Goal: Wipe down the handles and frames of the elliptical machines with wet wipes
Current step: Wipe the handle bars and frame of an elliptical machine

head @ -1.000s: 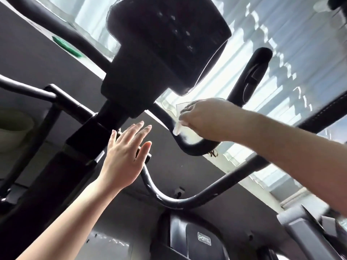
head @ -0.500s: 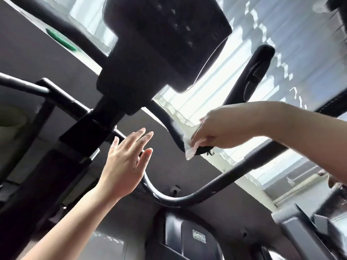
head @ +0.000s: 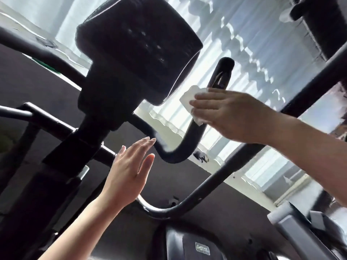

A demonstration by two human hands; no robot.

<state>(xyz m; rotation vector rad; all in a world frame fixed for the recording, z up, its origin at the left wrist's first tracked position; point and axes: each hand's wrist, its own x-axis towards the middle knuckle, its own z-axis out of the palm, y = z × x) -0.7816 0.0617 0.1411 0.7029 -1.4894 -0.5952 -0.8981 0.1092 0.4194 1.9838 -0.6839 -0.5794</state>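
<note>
A black elliptical machine fills the view, with its console (head: 139,51) at the top centre. A curved black inner handle (head: 180,152) rises to a rounded tip (head: 226,64). My right hand (head: 231,117) presses a white wet wipe (head: 189,101) against the upright part of that handle, fingers stretched over the wipe. My left hand (head: 129,173) hovers with straight fingers below the console, near the handle's lower bend, holding nothing. A longer outer handlebar (head: 206,190) sweeps beneath both hands.
The machine's dark post (head: 62,152) runs down to the left with a crossbar (head: 16,111). Bright curtained windows (head: 253,44) lie behind. Another machine's grey part (head: 293,224) sits at the lower right, and a dark housing with a label (head: 201,248) at the bottom.
My right hand slid the wipe up from the handle's lower bend onto its upright part. The left hand stayed open near the post, and the view shifted slightly.
</note>
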